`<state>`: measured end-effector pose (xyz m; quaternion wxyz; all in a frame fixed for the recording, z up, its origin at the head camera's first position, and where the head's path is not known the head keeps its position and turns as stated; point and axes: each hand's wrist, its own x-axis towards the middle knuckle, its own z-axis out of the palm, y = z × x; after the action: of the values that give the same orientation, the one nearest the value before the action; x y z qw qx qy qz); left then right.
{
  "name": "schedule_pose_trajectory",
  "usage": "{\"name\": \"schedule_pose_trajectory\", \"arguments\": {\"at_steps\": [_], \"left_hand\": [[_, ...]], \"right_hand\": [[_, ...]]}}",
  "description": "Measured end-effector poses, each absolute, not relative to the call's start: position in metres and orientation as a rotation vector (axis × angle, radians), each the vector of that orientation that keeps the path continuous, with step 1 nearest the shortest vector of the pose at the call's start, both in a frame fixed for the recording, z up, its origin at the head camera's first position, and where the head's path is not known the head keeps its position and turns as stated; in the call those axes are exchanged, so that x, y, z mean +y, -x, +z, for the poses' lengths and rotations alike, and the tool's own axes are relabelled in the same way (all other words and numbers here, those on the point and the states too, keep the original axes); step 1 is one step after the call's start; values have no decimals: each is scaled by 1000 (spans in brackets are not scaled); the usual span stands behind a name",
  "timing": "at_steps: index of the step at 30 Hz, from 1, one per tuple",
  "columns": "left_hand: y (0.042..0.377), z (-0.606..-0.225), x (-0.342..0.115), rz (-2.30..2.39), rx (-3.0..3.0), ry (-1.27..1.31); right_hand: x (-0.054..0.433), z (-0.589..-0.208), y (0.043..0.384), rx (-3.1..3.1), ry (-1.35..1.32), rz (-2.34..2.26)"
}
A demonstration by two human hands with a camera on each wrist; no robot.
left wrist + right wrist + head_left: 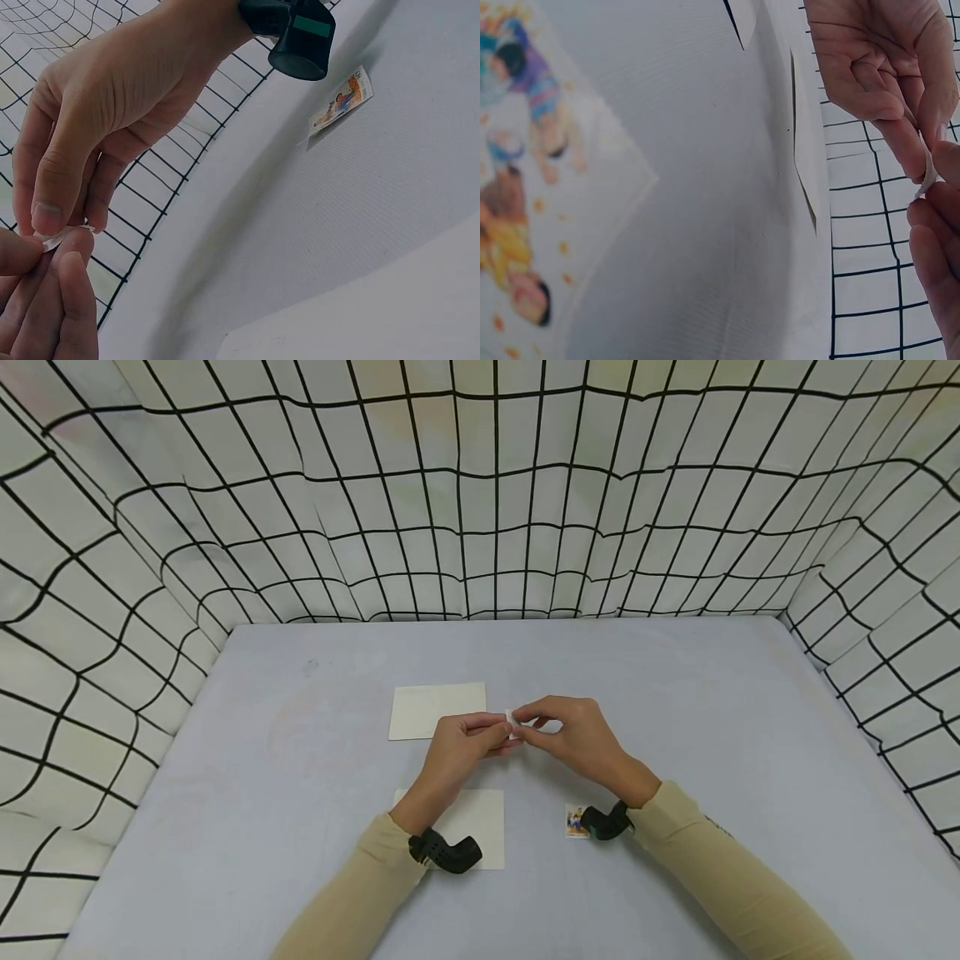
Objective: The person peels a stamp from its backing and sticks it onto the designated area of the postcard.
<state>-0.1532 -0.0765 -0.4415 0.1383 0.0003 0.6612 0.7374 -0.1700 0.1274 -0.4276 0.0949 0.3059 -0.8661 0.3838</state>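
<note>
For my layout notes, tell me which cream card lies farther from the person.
The cream card higher in the head view; the lower card lies closer to the person.

Papery scrap [510, 717], matt paper sheets [427, 706], smooth paper stamp [574, 821], matt plastic wrist cameras [453, 856], cloth sleeves [367, 885]

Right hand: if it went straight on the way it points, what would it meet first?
Likely the left hand, directly across the small white piece; exact depth there is hard to judge.
</note>
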Motion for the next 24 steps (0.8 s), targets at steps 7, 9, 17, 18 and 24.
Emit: {"name": "schedule_pose_trajectory", "arguments": {"at_steps": [7,9,17,18,24], "left_hand": [[154,-442,-78,2125,1915,-29],[153,-442,-78,2124,1912,-38],[152,-441,-77,2097,1937,-13],[152,-441,-77,2099,1935,-10],[153,-443,-75,2092,1930,-4]], "right_hand": [[128,-428,171,-2567,-905,1139],[129,-429,171,-2567,-905,1140],[131,-424,171,-2566,-902,1141],[132,-423,171,-2568,-901,1147],[135,-422,173,-2561,-882,1145]]}}
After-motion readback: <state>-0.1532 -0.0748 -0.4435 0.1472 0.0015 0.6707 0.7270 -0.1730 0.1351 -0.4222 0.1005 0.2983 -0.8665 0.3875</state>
